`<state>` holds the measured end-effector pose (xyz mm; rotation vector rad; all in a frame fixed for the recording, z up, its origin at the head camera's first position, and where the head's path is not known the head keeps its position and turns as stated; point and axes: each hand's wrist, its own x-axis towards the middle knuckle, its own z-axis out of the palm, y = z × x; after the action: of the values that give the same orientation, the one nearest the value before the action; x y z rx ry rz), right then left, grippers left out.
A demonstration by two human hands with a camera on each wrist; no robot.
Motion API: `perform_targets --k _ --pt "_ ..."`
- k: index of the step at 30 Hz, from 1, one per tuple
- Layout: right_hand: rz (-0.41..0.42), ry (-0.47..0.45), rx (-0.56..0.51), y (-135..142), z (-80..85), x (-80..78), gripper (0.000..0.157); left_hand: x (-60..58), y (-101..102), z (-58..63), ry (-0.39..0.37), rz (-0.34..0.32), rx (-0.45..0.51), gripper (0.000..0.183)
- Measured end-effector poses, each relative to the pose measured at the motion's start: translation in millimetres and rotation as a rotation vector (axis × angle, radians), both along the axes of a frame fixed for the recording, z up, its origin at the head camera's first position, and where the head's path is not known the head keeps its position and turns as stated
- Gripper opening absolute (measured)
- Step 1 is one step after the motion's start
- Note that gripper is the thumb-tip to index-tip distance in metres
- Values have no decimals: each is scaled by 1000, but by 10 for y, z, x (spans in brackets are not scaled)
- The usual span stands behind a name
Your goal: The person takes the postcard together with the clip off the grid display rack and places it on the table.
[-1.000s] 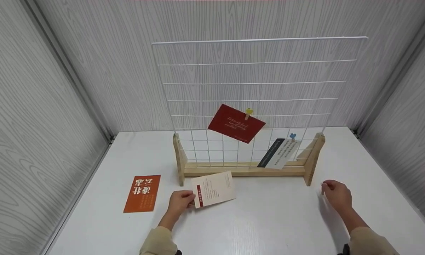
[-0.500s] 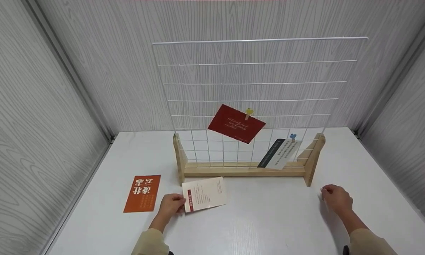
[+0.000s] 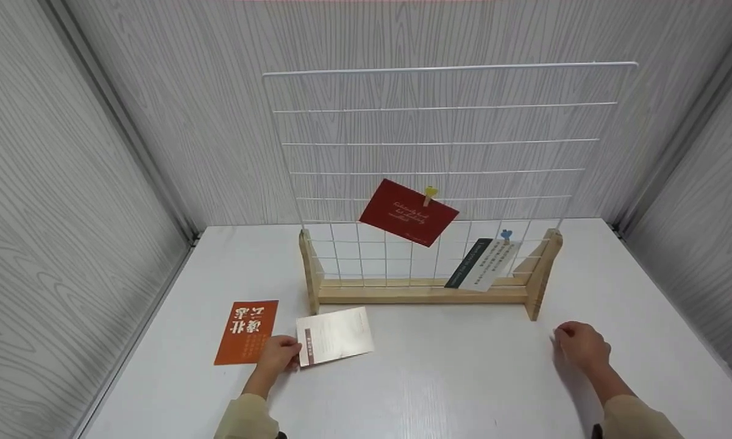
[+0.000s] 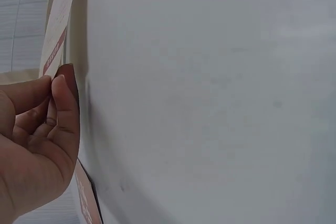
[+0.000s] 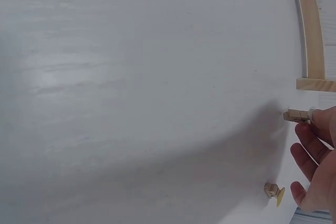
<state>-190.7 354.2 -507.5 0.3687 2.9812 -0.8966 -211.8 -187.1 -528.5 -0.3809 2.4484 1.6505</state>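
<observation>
In the head view my left hand [image 3: 277, 355] pinches the left edge of a cream card [image 3: 339, 334] with a dark red strip, held in front of the rack's left foot. The left wrist view shows thumb and finger on the card's [image 4: 59, 22] edge. Right of the rack, my right hand [image 3: 585, 346] is low over the table. Its thumb and finger pinch a small wooden clothespin [image 5: 297, 115], clearest in the right wrist view. Below that hand lies another clothespin [image 5: 272, 190] with a yellow ornament. An orange card [image 3: 241, 335] with white characters lies beside my left hand.
A white wire grid rack [image 3: 423, 297] on a wooden base stands mid-table. A red card [image 3: 405, 213] hangs on it from a yellow-topped clothespin [image 3: 429, 194]. Lower right hangs a white and dark card [image 3: 483, 265] under a blue-topped clothespin [image 3: 506, 236]. Grey panels surround the table.
My left hand has moved left and slightly toward me with the cream card, now overlapping the orange card's corner in view. My right hand has shifted slightly nearer to me.
</observation>
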Motion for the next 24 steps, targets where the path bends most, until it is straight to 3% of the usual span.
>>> perform_targets --k 14,24 --pt "-9 -37 4 89 -37 24 31 -6 -160 31 -92 18 -72 21" --pt "7 -24 50 141 -56 59 33 -8 -290 55 -39 39 -212 23"
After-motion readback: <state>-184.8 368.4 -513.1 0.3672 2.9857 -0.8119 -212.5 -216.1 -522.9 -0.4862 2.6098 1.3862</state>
